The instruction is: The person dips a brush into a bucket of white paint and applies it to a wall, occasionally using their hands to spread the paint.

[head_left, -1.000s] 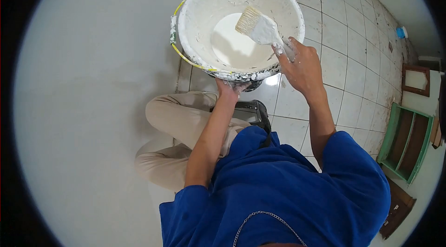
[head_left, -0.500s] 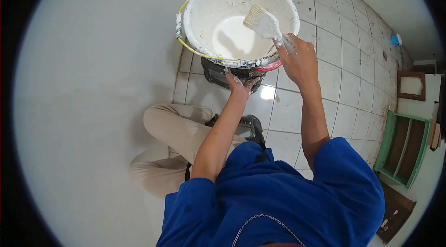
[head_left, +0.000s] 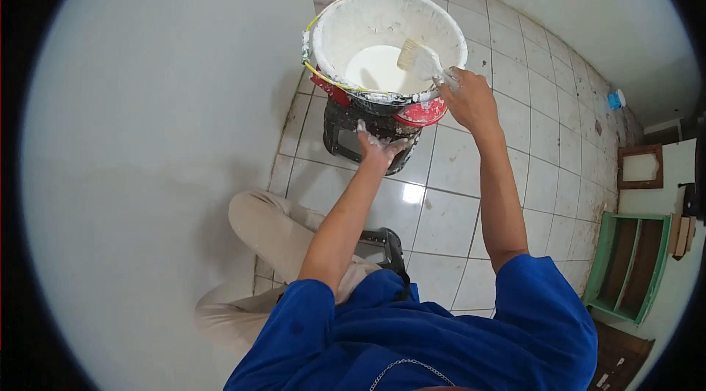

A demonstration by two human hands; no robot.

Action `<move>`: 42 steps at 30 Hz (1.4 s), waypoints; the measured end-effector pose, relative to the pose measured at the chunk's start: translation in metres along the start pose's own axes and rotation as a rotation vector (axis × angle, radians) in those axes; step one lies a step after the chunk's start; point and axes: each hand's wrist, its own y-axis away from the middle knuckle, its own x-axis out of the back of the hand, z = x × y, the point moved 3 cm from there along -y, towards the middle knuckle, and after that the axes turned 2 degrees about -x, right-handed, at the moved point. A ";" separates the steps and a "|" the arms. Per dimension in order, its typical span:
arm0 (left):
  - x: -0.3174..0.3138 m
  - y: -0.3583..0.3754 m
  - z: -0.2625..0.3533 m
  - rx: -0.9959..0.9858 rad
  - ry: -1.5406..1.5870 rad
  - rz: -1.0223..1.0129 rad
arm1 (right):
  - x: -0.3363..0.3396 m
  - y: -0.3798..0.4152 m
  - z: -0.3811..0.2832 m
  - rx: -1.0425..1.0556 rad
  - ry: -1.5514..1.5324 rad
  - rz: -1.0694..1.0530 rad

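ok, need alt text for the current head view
A person's right hand holds a white-smeared brush over a bucket of white liquid. Their left hand, open, is below the rim by a dark stool.

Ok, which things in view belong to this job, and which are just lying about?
For the job: brush in right hand, bucket, white paint, black stool beneath.
Apparently just lying about: green shelf unit, brown frame, blue-and-white item.
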 end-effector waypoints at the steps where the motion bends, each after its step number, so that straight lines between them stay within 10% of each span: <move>1: 0.004 0.006 0.007 0.032 -0.011 0.062 | -0.001 -0.002 0.001 -0.005 0.008 -0.013; 11: 0.028 0.107 0.147 -0.341 -0.855 -0.365 | -0.037 -0.078 -0.056 0.287 0.492 -0.402; 19: 0.051 0.241 0.194 -0.619 -0.796 -0.390 | -0.086 -0.090 -0.068 0.411 0.625 -0.753; 22: 0.072 0.245 0.199 -0.635 -0.694 -0.402 | -0.086 -0.107 -0.061 0.385 0.618 -0.575; 29: 0.029 0.253 0.166 -0.475 -0.364 -0.550 | 0.017 0.065 -0.186 0.736 -0.425 -0.137; 31: 0.020 0.234 0.150 -0.195 0.032 -1.118 | -0.004 0.128 -0.215 1.002 -0.675 -0.010; 33: -0.015 0.259 0.131 -0.586 -0.250 -0.702 | -0.043 0.156 -0.234 1.038 -0.335 0.106; 34: -0.020 0.275 0.131 -0.765 -0.376 -0.466 | -0.076 0.148 -0.229 0.917 -0.686 0.142; 37: -0.011 0.296 0.137 -0.762 -0.459 -0.725 | -0.109 0.133 -0.237 0.259 -1.365 -0.198; 39: -0.004 0.309 0.129 -1.205 -0.886 -0.789 | -0.102 0.146 -0.247 -0.086 -1.961 -0.489; 42: 0.010 0.315 0.120 -1.600 -1.808 -0.427 | -0.109 0.166 -0.261 0.145 -2.272 -1.193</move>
